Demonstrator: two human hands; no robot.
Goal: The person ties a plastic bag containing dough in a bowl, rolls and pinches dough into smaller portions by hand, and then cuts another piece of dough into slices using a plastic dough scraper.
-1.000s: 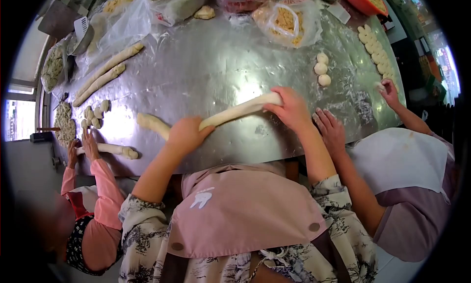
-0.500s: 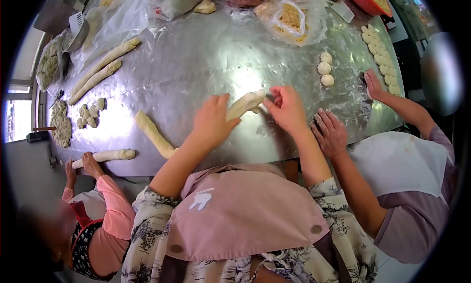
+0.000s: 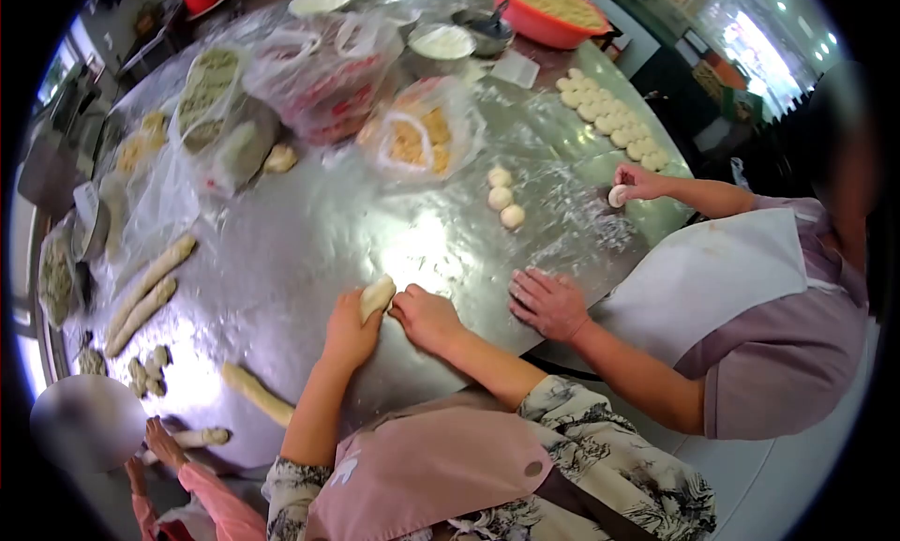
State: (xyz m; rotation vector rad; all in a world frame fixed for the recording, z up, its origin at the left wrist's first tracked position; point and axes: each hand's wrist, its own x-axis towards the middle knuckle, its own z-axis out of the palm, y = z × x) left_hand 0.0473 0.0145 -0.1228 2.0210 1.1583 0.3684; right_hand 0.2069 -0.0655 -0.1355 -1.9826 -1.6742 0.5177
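My left hand [image 3: 352, 327] is wrapped around a short pale dough roll [image 3: 378, 295], whose upper end sticks out past the fingers. Against the right side of that roll, my right hand [image 3: 427, 320] has its fingers curled in a pinch at the dough; the fingertips are partly hidden. Left of my left forearm, a longer dough roll [image 3: 255, 394] lies on the metal table [image 3: 309, 227].
On the right, a co-worker's hand [image 3: 551, 305] lies flat near mine; the other holds a dough piece [image 3: 617, 196]. Dough balls [image 3: 500, 198] and a bag of yellow filling [image 3: 419, 142] stand beyond. Two dough rolls [image 3: 150, 288] lie left, near another person's hands [image 3: 165, 443].
The view has swung right. My hands have closed in on the dough roll, the left now gripping it. The co-worker's far hand has lifted a dough piece.
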